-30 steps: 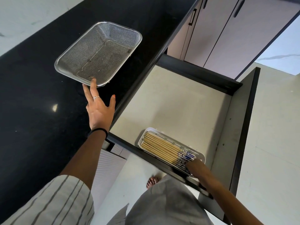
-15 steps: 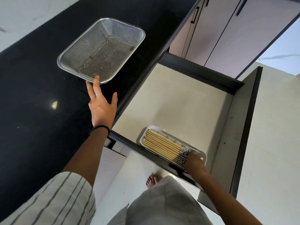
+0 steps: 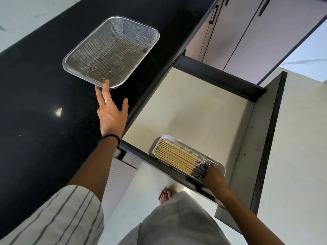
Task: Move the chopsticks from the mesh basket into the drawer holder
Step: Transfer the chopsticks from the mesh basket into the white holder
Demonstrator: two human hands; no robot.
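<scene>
The metal mesh basket [image 3: 113, 50] stands on the black counter [image 3: 39, 110] with nothing in it. My left hand [image 3: 111, 114] is spread flat, fingers apart, its fingertips touching the basket's near rim. In the open drawer [image 3: 198, 110] a white holder [image 3: 159, 147] lies by the front edge, filled with several wooden chopsticks [image 3: 177, 157] laid side by side, their blue-patterned ends to the right. My right hand [image 3: 213, 175] rests on those patterned ends at the holder's right end; its fingers are hidden behind the hand.
Pinkish cabinet doors [image 3: 247, 32] with dark handles stand beyond the drawer. The drawer's dark side wall [image 3: 269, 138] runs along the right. My bare foot [image 3: 167, 194] is on the pale floor below the drawer front.
My right hand has slid slightly along the chopstick ends in the holder. The left hand has stayed at the basket's rim.
</scene>
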